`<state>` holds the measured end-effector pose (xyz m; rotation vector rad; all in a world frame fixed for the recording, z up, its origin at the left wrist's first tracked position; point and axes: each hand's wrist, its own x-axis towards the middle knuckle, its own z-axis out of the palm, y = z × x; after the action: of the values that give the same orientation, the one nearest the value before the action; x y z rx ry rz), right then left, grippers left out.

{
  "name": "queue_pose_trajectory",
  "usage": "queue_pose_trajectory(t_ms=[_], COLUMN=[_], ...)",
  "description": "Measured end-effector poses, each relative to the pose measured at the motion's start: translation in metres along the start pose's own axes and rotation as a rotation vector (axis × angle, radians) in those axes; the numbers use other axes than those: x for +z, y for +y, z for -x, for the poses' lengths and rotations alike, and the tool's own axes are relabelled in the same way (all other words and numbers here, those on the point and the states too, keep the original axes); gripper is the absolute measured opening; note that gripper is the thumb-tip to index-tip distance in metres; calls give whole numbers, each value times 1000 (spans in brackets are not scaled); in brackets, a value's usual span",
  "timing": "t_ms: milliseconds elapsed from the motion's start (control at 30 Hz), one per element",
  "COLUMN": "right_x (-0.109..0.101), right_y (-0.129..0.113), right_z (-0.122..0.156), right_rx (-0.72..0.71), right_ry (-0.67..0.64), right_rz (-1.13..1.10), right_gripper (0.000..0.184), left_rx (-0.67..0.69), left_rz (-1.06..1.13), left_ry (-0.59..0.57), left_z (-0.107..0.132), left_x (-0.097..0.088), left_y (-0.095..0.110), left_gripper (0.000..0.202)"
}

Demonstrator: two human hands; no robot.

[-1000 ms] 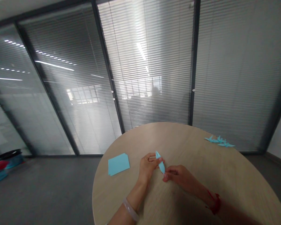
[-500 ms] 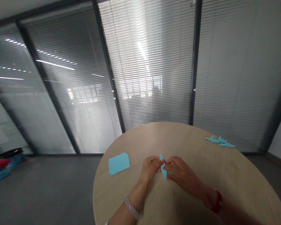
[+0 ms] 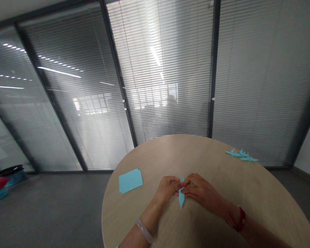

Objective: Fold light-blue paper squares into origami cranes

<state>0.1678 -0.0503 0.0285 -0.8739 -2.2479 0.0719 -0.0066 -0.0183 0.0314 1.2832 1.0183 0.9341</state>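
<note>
A narrow folded piece of light blue paper [image 3: 181, 197] stands nearly upright on the view's vertical, its lower tip pointing towards me and its upper tip showing between my hands. My left hand [image 3: 167, 188] and my right hand [image 3: 198, 188] meet at it, with their fingers pinching its upper part from either side. A stack of square light blue paper sheets [image 3: 130, 181] lies on the table to the left of my left hand. Several folded blue paper figures [image 3: 241, 155] lie near the far right rim.
The round wooden table [image 3: 196, 151] has its curved rim close around my work. Behind it stands a glass wall [image 3: 170, 69] with slatted blinds, and a blurred figure [image 3: 171, 100] shows beyond the glass. Coloured baskets [image 3: 0, 186] sit on the grey floor at the left.
My hands have closed in from either side, and both now pinch the folded paper. The paper has swung from a slight tilt to nearly upright.
</note>
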Motion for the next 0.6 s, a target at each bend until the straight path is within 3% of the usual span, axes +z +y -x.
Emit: queue_pose_trajectory(t_ms=[167, 300, 600], right_x=[0, -2, 0], right_y=[1, -3, -5], right_z=[0, -3, -5], right_rx=[29, 144, 204], right_ry=[23, 65, 164], right_rz=[-83, -241, -299], right_gripper=[30, 35, 28], left_rx=[-30, -46, -31], left_rz=[61, 178, 312], left_ry=[-34, -47, -126], left_z=[1, 5, 11], left_x=[-1, 0, -1], left_y=[-1, 3, 8], left_gripper=[36, 35, 23])
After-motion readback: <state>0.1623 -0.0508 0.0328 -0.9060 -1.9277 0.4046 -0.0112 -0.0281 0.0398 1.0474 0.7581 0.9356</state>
